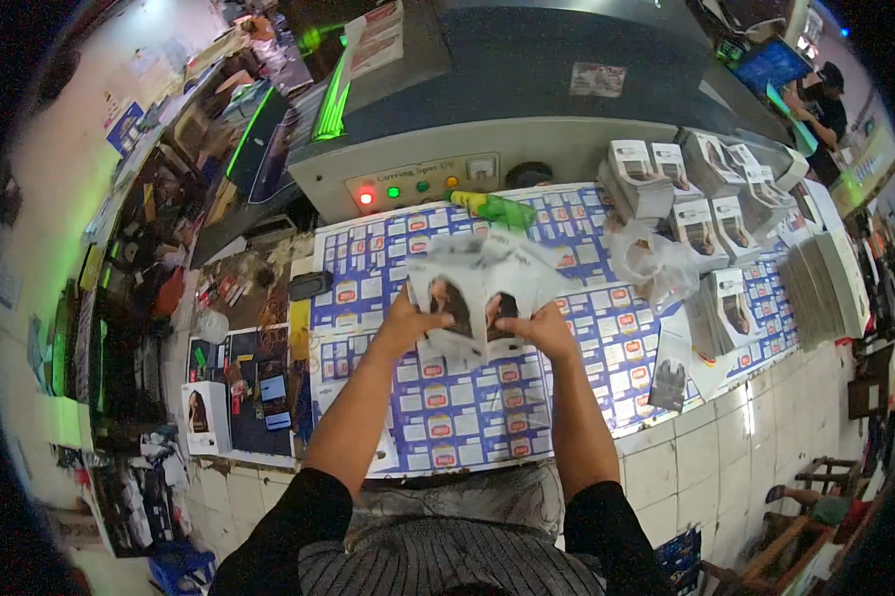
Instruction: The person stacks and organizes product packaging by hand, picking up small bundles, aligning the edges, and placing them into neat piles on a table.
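Both my hands grip a fanned bunch of white printed sheets (484, 283), each bearing a picture of a person with long dark hair. My left hand (408, 323) closes on the bunch's left edge, thumb on top. On the opposite edge my right hand (547, 330) has its thumb pressed on the front in the same way. The upper edges of the sheets are smeared by motion. Beneath them lies a table cover (437, 397) of blue and white printed paper with red labels. Just beyond the sheets rests a green bottle with a yellow label (494, 208).
A grey machine (417, 184) with lit buttons stands along the back. Several stacks of similar white printed pieces (725, 223) fill the right side, near a crumpled clear plastic bag (651, 260). A phone (274, 389) and a white box (205, 417) lie at left. Another person (823, 114) is far right.
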Available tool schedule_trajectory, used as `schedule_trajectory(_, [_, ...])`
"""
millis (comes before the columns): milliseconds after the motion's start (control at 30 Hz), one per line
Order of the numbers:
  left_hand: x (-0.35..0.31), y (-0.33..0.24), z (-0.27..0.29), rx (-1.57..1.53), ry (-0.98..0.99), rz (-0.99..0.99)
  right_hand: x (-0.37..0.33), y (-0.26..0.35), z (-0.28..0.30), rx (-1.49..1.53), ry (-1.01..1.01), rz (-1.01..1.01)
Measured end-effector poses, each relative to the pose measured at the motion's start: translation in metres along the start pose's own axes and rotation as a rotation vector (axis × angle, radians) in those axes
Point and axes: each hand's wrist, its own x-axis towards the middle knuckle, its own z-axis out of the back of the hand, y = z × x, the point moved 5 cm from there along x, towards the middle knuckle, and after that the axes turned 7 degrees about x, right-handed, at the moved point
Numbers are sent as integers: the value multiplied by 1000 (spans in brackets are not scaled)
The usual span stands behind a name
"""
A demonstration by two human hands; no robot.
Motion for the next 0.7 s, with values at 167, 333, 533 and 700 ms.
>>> schedule_trajectory(167, [-45, -11, -5, 33, 50, -173, -22, -18, -21, -36, 43, 51])
schedule_trajectory(333, [-38, 14, -14, 34, 5, -99, -24, -22, -39, 72, -95, 47])
schedule_trajectory(533, [-43, 25, 14, 165, 143, -148, -23, 11, -43, -117, 183, -96])
schedule_trajectory(700, [-34, 14, 8, 194, 176, -330, -32, -21, -17, -56, 154, -101])
